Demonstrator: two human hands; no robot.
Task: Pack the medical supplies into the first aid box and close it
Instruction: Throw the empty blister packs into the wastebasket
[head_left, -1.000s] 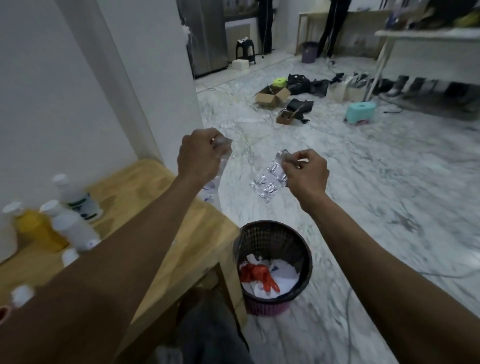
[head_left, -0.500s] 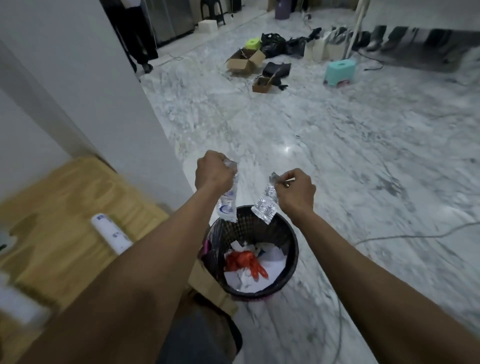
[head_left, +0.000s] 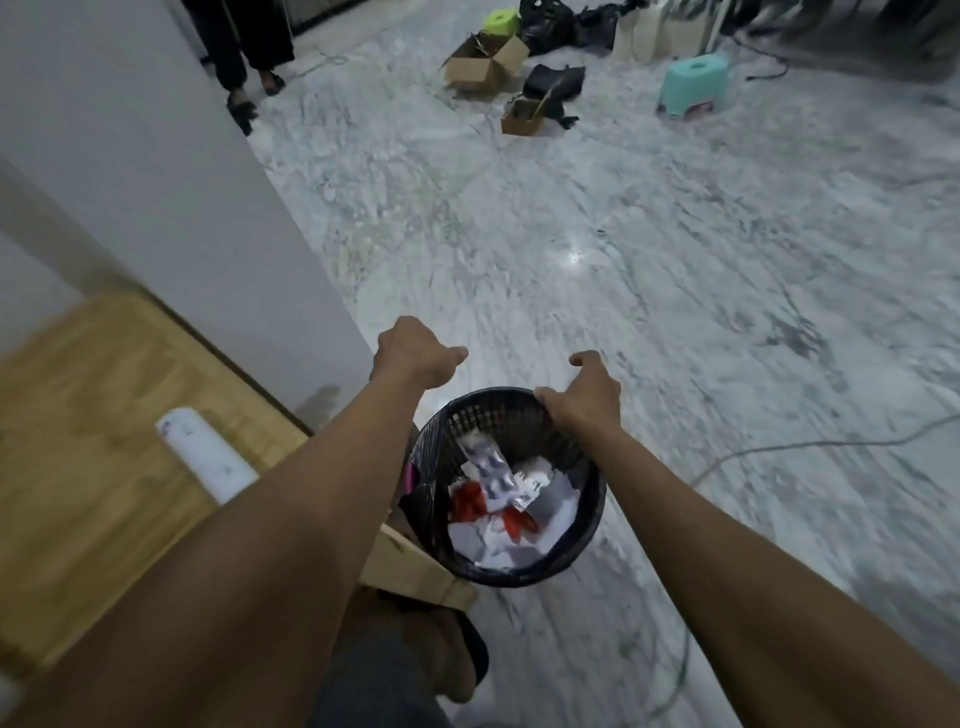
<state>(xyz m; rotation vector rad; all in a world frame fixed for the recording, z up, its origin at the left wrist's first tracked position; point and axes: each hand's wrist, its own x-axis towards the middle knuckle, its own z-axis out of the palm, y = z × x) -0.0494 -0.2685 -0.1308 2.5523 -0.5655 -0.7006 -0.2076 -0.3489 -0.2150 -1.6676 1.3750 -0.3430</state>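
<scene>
My left hand (head_left: 413, 353) and my right hand (head_left: 584, 392) hover over a black mesh waste bin (head_left: 582, 545) on the floor, both empty with fingers loosely apart. My right hand is at the bin's far rim. Inside the bin lie silver blister strips (head_left: 498, 475) on top of white paper and something red. A white bottle (head_left: 205, 457) lies on its side on the wooden table (head_left: 78, 441) at my left. The first aid box is not in view.
A white wall corner (head_left: 182, 208) rises beside the table. A cable (head_left: 810, 447) trails over the marble floor at right. Far off stand cardboard boxes (head_left: 483, 65), black bags, a teal stool (head_left: 693, 85) and a person's legs (head_left: 244, 57).
Both hands held a wrapper and a blister strip above the bin; now the hands are empty and the strips lie in the bin. My view tilted down and to the right.
</scene>
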